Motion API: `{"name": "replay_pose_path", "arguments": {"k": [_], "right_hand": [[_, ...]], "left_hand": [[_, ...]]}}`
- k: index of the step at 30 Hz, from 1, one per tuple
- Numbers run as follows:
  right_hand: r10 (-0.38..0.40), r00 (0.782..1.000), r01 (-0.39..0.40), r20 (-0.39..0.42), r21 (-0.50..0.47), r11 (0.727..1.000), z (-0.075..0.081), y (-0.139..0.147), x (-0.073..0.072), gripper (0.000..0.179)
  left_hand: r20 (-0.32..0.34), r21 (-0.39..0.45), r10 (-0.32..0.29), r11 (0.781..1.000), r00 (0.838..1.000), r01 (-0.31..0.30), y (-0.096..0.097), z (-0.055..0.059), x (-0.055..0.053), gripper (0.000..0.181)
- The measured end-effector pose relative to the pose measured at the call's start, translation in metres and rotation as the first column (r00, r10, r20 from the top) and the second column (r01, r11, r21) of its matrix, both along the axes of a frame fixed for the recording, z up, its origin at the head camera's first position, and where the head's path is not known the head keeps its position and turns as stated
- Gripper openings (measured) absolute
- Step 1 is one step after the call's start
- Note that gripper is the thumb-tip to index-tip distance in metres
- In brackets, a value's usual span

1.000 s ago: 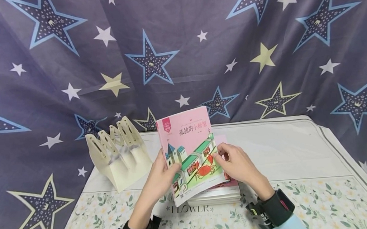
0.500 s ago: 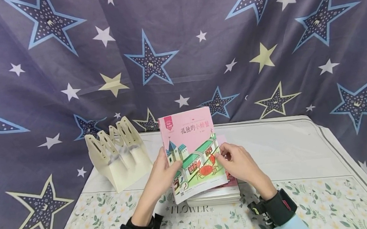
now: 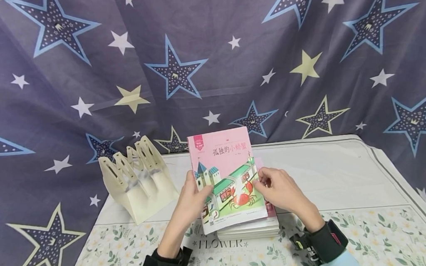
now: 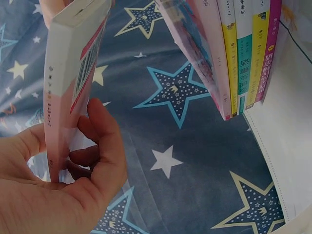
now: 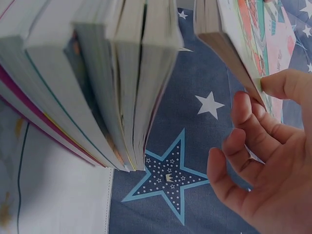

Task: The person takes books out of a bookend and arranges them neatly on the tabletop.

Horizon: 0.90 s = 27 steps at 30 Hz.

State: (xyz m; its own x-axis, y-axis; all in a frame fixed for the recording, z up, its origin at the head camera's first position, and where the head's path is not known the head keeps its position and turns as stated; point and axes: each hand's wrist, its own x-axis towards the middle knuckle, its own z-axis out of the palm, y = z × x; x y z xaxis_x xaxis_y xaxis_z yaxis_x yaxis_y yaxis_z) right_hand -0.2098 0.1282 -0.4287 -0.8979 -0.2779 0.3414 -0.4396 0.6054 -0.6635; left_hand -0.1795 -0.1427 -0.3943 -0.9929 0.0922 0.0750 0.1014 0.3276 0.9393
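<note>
Both hands hold up a pink picture book (image 3: pixel 229 177) with a red crab, a green-roofed train and a castle on its front cover. My left hand (image 3: pixel 192 199) grips the spine side, thumb on the cover and fingers behind. On the opposite edge, my right hand (image 3: pixel 281 188) pinches the book between thumb and fingertips. In the left wrist view the book's pink and white spine (image 4: pixel 53 112) faces the camera. A stack of books (image 3: pixel 248 230) lies under and behind the held one, partly hidden by it; their coloured spines (image 4: pixel 243 63) show in the left wrist view.
A cream rack (image 3: pixel 146 192) with slotted, finger-like uprights stands left of the hands. The table bears a white cloth (image 3: pixel 313 171) with a floral band and the word FLOWER. A dark curtain (image 3: pixel 208 66) with stars hangs behind the table.
The held book has shifted slightly right and down and turned a little more upright. Both hands moved slightly right with it, keeping their hold. The rack and stack stayed put.
</note>
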Motion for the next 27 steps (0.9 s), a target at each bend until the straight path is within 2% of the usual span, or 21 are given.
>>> {"name": "replay_pose_path", "arguments": {"k": [5, 12, 15, 27], "right_hand": [[-0.008, 1.000, 0.008, 0.011, 0.031, 0.999, 0.001, 0.002, 0.000, 0.023], [-0.012, 0.999, 0.010, 0.032, 0.049, 0.999, 0.002, 0.007, -0.001, 0.025], [-0.013, 0.999, 0.011, 0.042, 0.048, 0.999, 0.002, 0.008, -0.001, 0.024], [-0.025, 0.997, 0.020, 0.073, 0.069, 0.997, 0.003, 0.012, -0.003, 0.027]], "left_hand": [[0.019, -0.020, -0.010, 1.000, 1.000, 0.010, 0.002, -0.002, -0.005, 0.049], [0.083, -0.114, 0.028, 0.993, 0.996, -0.018, 0.006, -0.002, -0.014, 0.045], [0.103, -0.114, 0.034, 0.993, 0.994, -0.022, 0.007, -0.003, -0.016, 0.045], [0.092, -0.113, 0.007, 0.994, 0.996, 0.004, 0.008, -0.011, -0.023, 0.046]]}}
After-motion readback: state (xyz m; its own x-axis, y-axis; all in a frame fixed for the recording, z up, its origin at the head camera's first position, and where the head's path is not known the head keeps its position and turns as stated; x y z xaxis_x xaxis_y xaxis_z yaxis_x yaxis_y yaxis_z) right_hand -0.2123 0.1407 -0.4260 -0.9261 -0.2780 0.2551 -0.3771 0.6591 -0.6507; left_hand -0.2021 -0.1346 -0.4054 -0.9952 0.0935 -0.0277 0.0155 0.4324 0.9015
